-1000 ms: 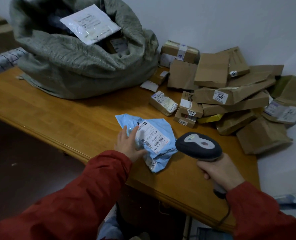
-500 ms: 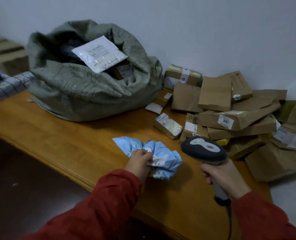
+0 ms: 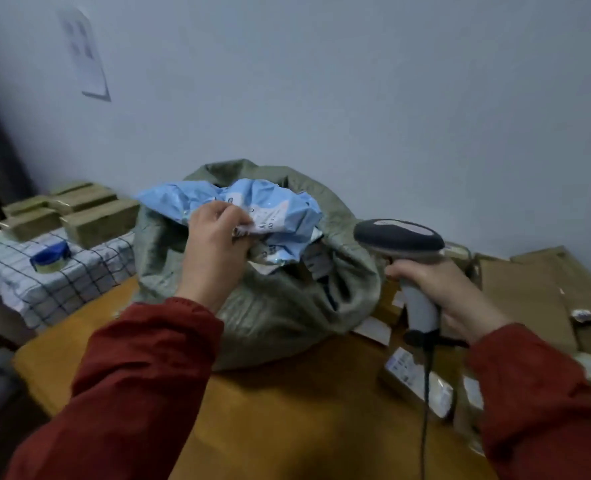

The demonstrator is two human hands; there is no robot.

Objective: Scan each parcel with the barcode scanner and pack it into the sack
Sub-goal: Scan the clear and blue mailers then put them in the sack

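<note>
At frame centre, the left hand [image 3: 214,244] grips the crumpled blue parcel [image 3: 273,209] over the sack [image 3: 287,306] mouth's rim. At right, the right hand [image 3: 443,289] clasps the barcode scanner [image 3: 399,239]; bare table [image 3: 287,420] lies below.

1. One grey-green sack [image 3: 280,313].
2. One blue mailer parcel [image 3: 276,202].
3. One barcode scanner [image 3: 398,237].
4. Two hands: left hand [image 3: 214,244], right hand [image 3: 439,285].
5. One paper sheet [image 3: 86,53] on the wall.
6. At least four brown boxes [image 3: 100,220], far left.
7. Several cardboard parcels [image 3: 522,296] at right; too blurred to count exactly.
8. One blue-topped roll [image 3: 50,256].
</note>
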